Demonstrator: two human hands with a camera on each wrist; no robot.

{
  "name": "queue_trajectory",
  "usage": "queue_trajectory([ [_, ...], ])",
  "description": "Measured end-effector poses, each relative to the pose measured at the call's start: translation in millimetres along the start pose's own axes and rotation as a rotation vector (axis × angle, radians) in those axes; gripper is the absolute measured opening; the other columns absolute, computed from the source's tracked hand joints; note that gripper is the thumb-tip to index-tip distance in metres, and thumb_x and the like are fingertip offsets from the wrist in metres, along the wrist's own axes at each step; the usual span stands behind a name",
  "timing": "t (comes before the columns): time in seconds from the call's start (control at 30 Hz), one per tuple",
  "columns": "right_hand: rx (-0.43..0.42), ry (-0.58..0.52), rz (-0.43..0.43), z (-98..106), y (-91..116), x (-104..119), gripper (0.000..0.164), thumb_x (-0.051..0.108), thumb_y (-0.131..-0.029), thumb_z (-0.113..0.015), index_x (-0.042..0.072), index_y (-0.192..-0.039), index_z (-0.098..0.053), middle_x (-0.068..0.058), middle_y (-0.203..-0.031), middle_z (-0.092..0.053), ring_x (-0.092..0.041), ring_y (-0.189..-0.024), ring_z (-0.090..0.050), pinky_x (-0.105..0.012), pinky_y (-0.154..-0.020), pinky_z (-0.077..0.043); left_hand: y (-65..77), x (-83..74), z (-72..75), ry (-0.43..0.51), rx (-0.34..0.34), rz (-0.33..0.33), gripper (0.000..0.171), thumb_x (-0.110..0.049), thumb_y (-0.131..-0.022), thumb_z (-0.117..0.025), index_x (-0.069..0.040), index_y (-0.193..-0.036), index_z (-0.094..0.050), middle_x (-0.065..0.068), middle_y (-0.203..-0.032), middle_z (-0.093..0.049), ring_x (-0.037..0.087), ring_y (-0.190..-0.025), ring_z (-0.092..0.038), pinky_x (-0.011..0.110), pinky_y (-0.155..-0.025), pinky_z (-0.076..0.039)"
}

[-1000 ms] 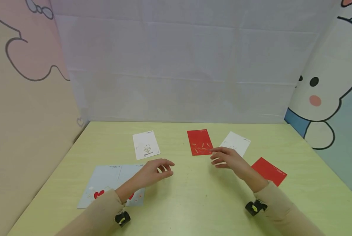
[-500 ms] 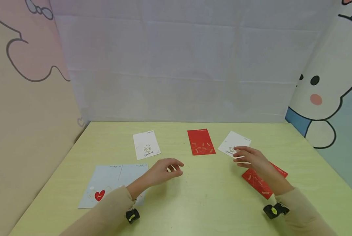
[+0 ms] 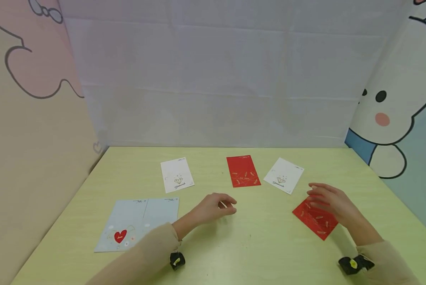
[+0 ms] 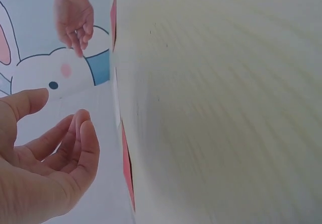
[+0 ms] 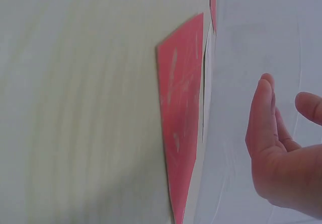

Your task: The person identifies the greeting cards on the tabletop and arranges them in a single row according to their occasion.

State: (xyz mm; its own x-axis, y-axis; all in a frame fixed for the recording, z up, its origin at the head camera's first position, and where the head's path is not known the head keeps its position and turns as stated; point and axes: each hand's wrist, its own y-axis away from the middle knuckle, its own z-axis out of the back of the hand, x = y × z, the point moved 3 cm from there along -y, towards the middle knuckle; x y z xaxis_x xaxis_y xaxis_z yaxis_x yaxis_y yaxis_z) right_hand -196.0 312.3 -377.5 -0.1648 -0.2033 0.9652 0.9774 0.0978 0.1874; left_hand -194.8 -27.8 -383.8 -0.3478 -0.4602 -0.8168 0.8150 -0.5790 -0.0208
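My left hand (image 3: 214,208) hovers over the table in the head view, fingers loosely bent, holding nothing. In the left wrist view its thumb and fingers (image 4: 90,148) are apart with a gap between them. My right hand (image 3: 335,204) is above a red card (image 3: 318,227) with gold feather-like marks and hides its upper right part. The right wrist view shows that hand raised over the table, bare of anything, beside the red card (image 5: 181,108). Just beyond it lies a white card (image 3: 283,175) with a diamond drawing.
Another red card (image 3: 243,171) and a second white diamond card (image 3: 177,175) lie farther back. A large pale blue folded sheet (image 3: 130,215) with a red heart lies at the left, partly under the left sleeve. A white cloth (image 3: 213,79) hangs behind the table (image 3: 248,257).
My right hand has moved right and nearer, from between the back red and white cards to over the near red one. My left hand has drifted right. The cards lie where they were.
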Motion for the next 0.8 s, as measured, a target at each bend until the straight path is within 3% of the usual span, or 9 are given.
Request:
queue_trajectory([
  [0.33, -0.043, -0.102, -0.093, 51, 5, -18, 0.070, 0.034, -0.090, -0.048, -0.012, -0.133, -0.015, 0.012, -0.087, -0.056, -0.006, -0.078, -0.060, -0.027, -0.071, -0.049, -18.5, -2.7, -25.4, 0.291, 0.058, 0.199, 0.035, -0.018, -0.082, -0.063, 0.003, -0.109, -0.057, 0.005, -0.082, -0.063, 0.019, -0.068, -0.062, 0.028, -0.057, -0.050],
  [0.5, -0.073, -0.137, -0.133, 74, 8, -28, 0.070, 0.034, -0.089, -0.050, -0.012, -0.130, -0.018, 0.012, -0.083, -0.058, -0.007, -0.075, -0.061, -0.028, -0.070, -0.049, -28.9, -5.7, -39.4, 0.312, 0.067, 0.230, 0.035, -0.018, -0.082, -0.063, 0.003, -0.109, -0.057, 0.004, -0.080, -0.063, 0.017, -0.066, -0.061, 0.028, -0.056, -0.050],
  [0.63, -0.086, -0.131, -0.171, 89, 9, -36, 0.075, 0.033, -0.089, -0.050, -0.014, -0.132, -0.011, 0.011, -0.082, -0.058, -0.010, -0.075, -0.062, -0.031, -0.071, -0.049, -39.3, -10.0, -49.5, 0.303, 0.070, 0.236, 0.035, -0.019, -0.081, -0.064, 0.002, -0.108, -0.058, 0.002, -0.079, -0.063, 0.016, -0.064, -0.061, 0.027, -0.056, -0.050],
  [0.8, -0.088, 0.015, -0.221, 104, 10, -44, 0.072, 0.032, -0.093, -0.040, -0.016, -0.132, -0.004, 0.010, -0.084, -0.057, -0.006, -0.073, -0.061, -0.030, -0.070, -0.049, -55.2, -18.1, -62.1, 0.288, 0.060, 0.251, 0.033, -0.020, -0.080, -0.065, -0.001, -0.107, -0.059, -0.002, -0.077, -0.062, 0.013, -0.064, -0.059, 0.025, -0.056, -0.049],
])
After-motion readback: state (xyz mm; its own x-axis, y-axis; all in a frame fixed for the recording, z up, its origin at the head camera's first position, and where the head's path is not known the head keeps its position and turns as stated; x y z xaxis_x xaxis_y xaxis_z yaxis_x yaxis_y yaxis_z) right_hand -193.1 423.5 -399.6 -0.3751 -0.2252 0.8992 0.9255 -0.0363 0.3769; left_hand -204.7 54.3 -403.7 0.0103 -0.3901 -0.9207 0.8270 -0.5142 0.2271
